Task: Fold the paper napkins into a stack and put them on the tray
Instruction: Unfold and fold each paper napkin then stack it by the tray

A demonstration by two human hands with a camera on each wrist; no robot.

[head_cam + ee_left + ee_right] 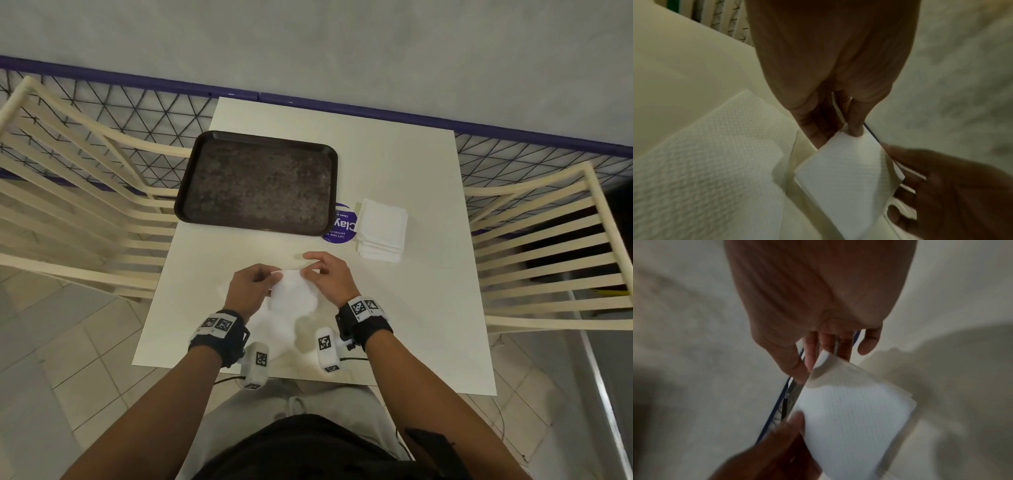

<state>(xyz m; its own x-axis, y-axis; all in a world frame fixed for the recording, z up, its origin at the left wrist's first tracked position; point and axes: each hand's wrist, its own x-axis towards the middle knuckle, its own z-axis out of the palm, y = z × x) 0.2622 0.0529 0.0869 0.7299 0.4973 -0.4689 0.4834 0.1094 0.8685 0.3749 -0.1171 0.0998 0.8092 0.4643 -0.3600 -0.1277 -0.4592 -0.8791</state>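
Both hands pinch one white napkin [291, 291] between them: the left hand [248, 287] grips its left corner with curled fingers, and the right hand [329, 277] holds its right corner between thumb and forefinger. It hangs folded over the near middle of the surface [428, 308]. A flat sheet [705, 154] lies under it, toward the left hand. Far right of the hands sits a stack [382, 229] of folded napkins. A dark tray [257, 183] lies far left. Between tray and stack a purple sticker [342, 224] shows, partly covered by both. Cream slatted chairs [85, 205] stand at the left and right. Behind runs a mesh fence [154, 113] with a purple rail. Pale tiles cover the floor [68, 342].
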